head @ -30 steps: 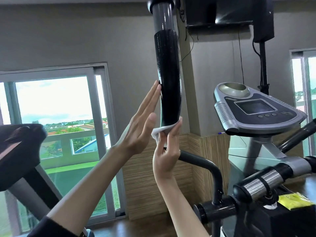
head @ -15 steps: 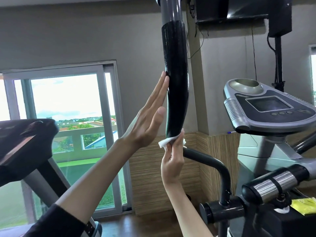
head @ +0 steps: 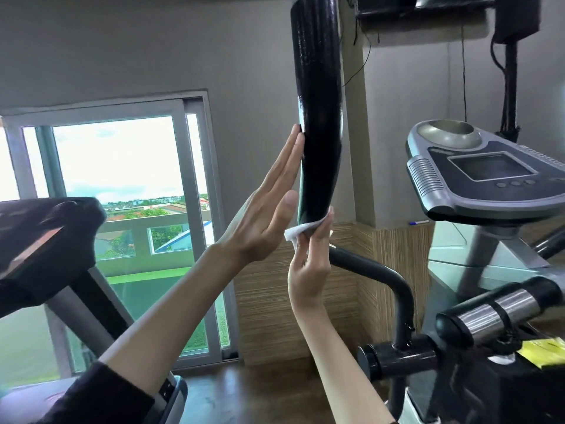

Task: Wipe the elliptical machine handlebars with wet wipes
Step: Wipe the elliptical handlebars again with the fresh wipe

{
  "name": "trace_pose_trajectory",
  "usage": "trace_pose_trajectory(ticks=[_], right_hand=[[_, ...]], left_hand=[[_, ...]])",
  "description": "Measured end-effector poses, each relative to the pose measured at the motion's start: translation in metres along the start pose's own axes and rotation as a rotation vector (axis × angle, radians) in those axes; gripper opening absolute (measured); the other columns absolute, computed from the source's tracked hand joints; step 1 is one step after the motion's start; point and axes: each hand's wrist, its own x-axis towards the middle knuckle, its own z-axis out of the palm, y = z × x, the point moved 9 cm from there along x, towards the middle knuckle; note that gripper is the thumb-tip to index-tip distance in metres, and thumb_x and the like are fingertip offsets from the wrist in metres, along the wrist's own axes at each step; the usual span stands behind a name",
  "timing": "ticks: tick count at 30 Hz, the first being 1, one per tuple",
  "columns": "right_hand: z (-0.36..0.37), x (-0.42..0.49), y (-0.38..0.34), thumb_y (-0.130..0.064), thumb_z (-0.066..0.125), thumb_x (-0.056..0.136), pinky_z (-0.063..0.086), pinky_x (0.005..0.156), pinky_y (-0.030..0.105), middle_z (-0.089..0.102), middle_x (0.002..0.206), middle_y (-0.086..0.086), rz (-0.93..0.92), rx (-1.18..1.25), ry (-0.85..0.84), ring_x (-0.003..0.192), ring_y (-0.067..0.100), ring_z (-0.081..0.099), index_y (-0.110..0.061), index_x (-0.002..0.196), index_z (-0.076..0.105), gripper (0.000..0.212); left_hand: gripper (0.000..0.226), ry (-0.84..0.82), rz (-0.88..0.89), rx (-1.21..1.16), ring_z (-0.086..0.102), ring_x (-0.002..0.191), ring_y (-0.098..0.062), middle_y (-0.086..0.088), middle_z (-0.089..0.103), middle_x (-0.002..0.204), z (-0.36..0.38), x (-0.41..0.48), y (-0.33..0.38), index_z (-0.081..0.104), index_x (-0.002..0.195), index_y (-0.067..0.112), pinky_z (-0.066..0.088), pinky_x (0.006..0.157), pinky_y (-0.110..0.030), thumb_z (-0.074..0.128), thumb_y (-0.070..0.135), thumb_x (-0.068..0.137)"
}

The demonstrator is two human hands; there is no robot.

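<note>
A tall black foam-covered handlebar of the elliptical rises through the middle of the view, wet and shiny. My left hand is flat, fingers straight, its fingertips touching the bar's left side. Just below, my right hand wraps a white wet wipe around the lower end of the grip, fingers curled round bar and wipe. The short lower handlebar with chrome sensor bands lies at the right.
The grey console with its screen stands at the right. A yellow packet lies on the machine's lower right. Another machine's dark console is at the left, before a sliding glass door.
The view has shifted, so the bar looks closer and larger. My right hand with the wipe stays at the grip's lower end and my left hand stays flat against the bar.
</note>
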Motion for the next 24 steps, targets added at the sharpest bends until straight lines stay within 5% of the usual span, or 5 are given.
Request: trace_pose_trajectory(ticks=[6, 13, 19, 24], right_hand=[[-0.005, -0.009, 0.014, -0.012, 0.046, 0.097, 0.040, 0.106, 0.034, 0.043, 0.140, 0.016, 0.048, -0.049, -0.095, 0.128, 0.028, 0.048, 0.012, 0.136, 0.035, 0.046], [-0.013, -0.010, 0.026, -0.017, 0.042, 0.100, 0.050, 0.093, 0.043, 0.060, 0.124, 0.020, 0.121, -0.079, -0.270, 0.115, 0.031, 0.059, -0.001, 0.142, 0.031, 0.046], [-0.022, -0.013, 0.027, -0.018, 0.043, 0.100, 0.045, 0.102, 0.038, 0.050, 0.139, 0.011, 0.206, -0.151, -0.441, 0.127, 0.021, 0.049, -0.009, 0.144, 0.029, 0.048], [-0.034, -0.020, 0.028, -0.015, 0.046, 0.099, 0.037, 0.110, 0.031, 0.044, 0.144, 0.000, 0.273, -0.198, -0.597, 0.133, 0.007, 0.040, -0.012, 0.145, 0.030, 0.049]], left_hand=[[0.067, 0.022, -0.058, -0.011, 0.005, 0.147, -0.006, -0.011, 0.005, 0.159, 0.006, -0.007, 0.001, 0.008, 0.149, 0.006, 0.010, 0.116, -0.015, 0.010, 0.051, 0.100], [0.065, 0.044, -0.124, -0.035, 0.009, 0.148, -0.013, -0.015, 0.009, 0.159, 0.019, -0.029, 0.005, 0.012, 0.149, 0.000, 0.013, 0.118, -0.021, 0.011, 0.045, 0.101], [0.056, 0.063, -0.248, -0.094, 0.013, 0.148, -0.016, -0.007, 0.011, 0.160, 0.036, -0.060, 0.003, 0.014, 0.150, 0.007, 0.017, 0.120, -0.035, 0.020, 0.030, 0.100], [0.053, 0.087, -0.328, -0.141, 0.020, 0.146, -0.014, 0.017, 0.012, 0.158, 0.052, -0.090, 0.007, 0.017, 0.149, 0.018, 0.022, 0.117, -0.047, 0.024, 0.024, 0.097]])
